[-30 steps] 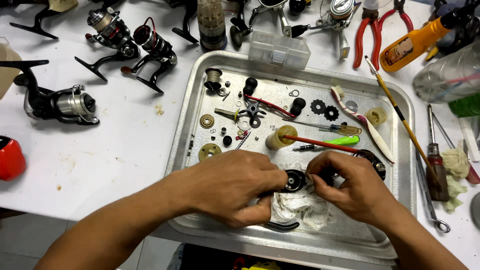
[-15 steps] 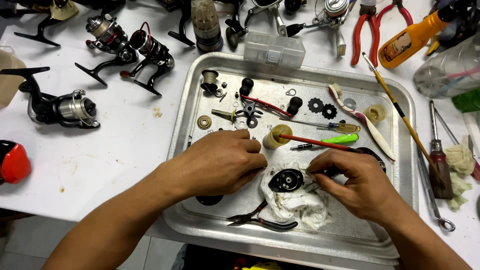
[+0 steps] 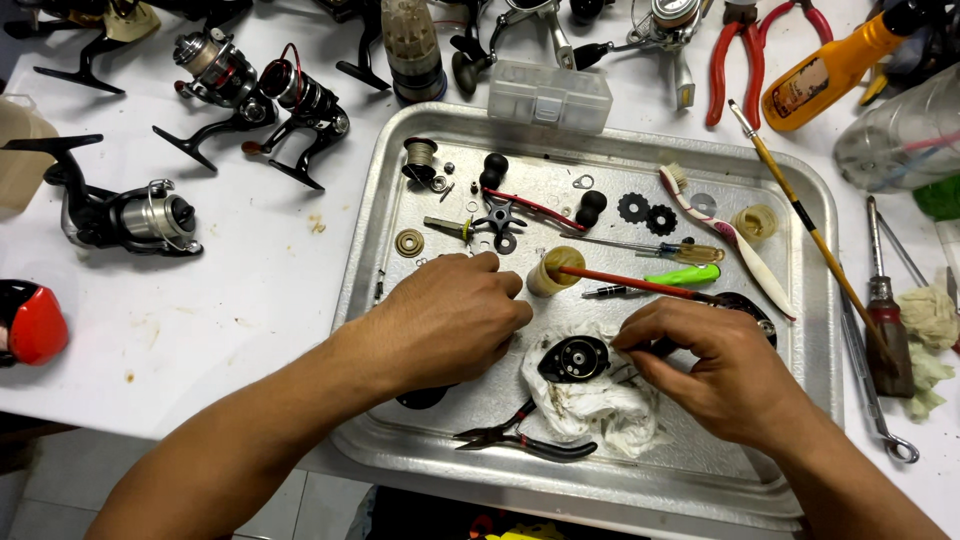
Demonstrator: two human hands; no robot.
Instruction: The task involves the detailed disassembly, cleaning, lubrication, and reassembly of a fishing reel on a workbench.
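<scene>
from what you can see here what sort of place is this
Most likely a fishing reel repair bench. Spinning reels lie on the white table, a metal tray holds small gears and parts, and pliers and a screwdriver lie beside it.

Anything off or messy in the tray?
Nothing damaged or spilled. The black reel part lies on a grease-stained white rag in the metal tray, with small gears and washers scattered loose.
</scene>
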